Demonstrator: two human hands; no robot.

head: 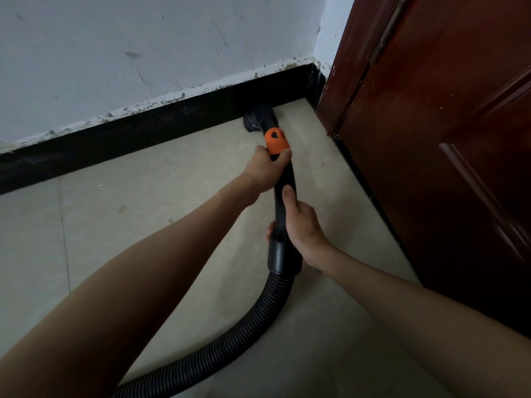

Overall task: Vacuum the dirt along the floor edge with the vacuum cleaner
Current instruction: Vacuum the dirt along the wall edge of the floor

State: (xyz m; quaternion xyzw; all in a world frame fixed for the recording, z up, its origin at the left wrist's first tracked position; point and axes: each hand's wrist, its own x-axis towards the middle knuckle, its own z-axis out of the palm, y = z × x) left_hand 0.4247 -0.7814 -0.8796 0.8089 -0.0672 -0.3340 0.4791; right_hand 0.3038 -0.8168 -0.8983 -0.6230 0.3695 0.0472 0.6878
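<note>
We see the left hand [263, 168] wrapped around the vacuum wand [284, 179] just below its orange collar [276, 142]. The right hand [301, 225] grips the wand lower, above the ribbed hose [253, 320]. The brush head [256, 117] sits on the floor [143, 211] against the black baseboard [143, 130], near the door [431, 139] corner.

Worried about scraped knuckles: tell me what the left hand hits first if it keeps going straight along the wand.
Sliding up the wand, the left hand would meet the orange collar at once, since its grip already touches it. Beyond that come the brush head and the black baseboard, though depth is uncertain.
</note>
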